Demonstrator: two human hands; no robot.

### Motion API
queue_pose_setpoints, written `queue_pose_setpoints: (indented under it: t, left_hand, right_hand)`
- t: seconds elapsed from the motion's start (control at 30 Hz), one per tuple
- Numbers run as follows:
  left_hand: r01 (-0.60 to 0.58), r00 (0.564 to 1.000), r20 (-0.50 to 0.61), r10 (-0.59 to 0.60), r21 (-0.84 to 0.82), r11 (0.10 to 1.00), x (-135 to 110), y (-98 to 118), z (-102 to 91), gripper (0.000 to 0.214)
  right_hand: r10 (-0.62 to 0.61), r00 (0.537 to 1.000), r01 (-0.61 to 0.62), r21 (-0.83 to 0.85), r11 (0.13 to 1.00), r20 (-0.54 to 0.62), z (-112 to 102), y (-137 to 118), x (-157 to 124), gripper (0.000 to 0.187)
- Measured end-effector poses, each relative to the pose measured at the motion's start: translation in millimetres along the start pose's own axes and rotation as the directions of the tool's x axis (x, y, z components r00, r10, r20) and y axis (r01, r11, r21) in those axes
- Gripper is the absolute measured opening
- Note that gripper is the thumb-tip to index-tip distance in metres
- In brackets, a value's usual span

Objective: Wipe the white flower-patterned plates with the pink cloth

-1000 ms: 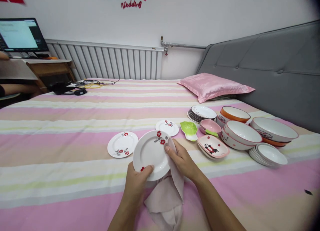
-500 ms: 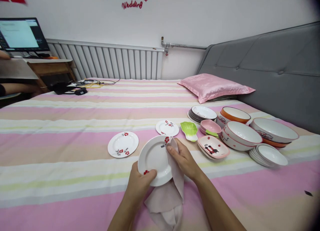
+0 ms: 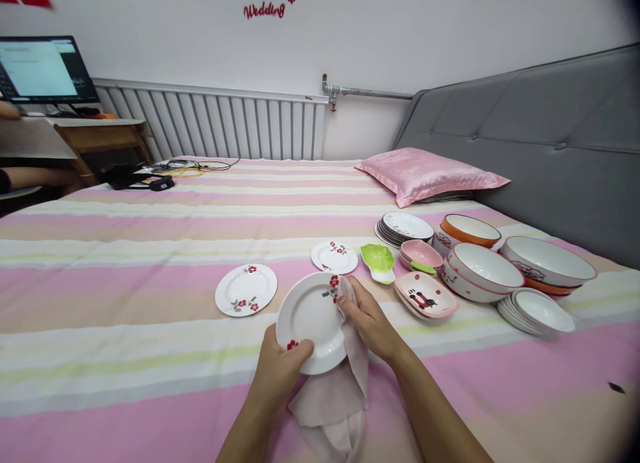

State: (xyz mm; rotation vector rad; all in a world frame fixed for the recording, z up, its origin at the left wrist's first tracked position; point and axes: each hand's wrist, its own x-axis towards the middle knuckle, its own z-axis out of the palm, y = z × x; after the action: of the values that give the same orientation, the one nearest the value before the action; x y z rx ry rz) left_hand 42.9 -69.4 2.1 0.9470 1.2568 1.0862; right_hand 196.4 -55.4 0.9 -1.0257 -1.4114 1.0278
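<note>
A white plate with red flowers (image 3: 315,323) is held up, tilted, over the bed. My left hand (image 3: 283,359) grips its lower left rim, thumb on the face. At the right rim, my right hand (image 3: 367,319) pinches a pale pink cloth (image 3: 333,399) over the plate's edge; the rest of the cloth hangs below. A flower-patterned plate (image 3: 246,289) lies flat to the left, and another like it (image 3: 335,257) lies just beyond the held one. My fingers under the plate are hidden.
To the right stand a green dish (image 3: 379,263), pink cat dishes (image 3: 427,295), pink bowls (image 3: 421,253), stacked plates (image 3: 407,225), large bowls (image 3: 487,269) and small white bowls (image 3: 544,309). A pillow (image 3: 430,173) lies behind. Cables and a black device (image 3: 135,177) lie far left, near a seated person.
My right hand and the cloth have shifted slightly right, toward the plate's rim, uncovering more of the flower print. The left hand's grip is unchanged.
</note>
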Motion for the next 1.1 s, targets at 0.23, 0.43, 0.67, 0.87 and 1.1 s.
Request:
queue_pose_setpoints:
  t: [0.23,0.43,0.67,0.87,1.1]
  left_hand:
    - [0.007,1.0,-0.013,-0.006,0.013,1.0,0.8,-1.3,-0.4,0.03]
    - [0.007,1.0,0.028,-0.009,0.057,0.998,0.7,-0.5,-2.1,0.02]
    - [0.011,0.998,0.064,-0.019,0.115,0.993,8.2,-13.1,-7.4,0.022]
    - [0.002,0.99,0.136,-0.025,0.164,0.986,7.4,-11.6,-7.2,0.017]
    - [-0.014,0.986,0.167,-0.011,0.143,0.99,5.3,-8.0,-5.9,0.013]
  right_hand:
    - [0.019,1.0,-0.019,0.049,0.999,-0.006,1.1,0.0,0.7,0.014]
    - [0.007,0.999,-0.005,0.08,0.997,-0.033,3.0,1.0,0.2,0.019]
    - [0.012,0.998,-0.009,0.055,0.998,-0.066,1.4,6.1,0.8,0.02]
    - [0.024,0.997,-0.02,0.058,0.998,-0.078,0.9,7.8,0.5,0.02]
    - [0.012,0.997,-0.005,0.092,0.996,-0.074,0.5,5.9,0.3,0.018]
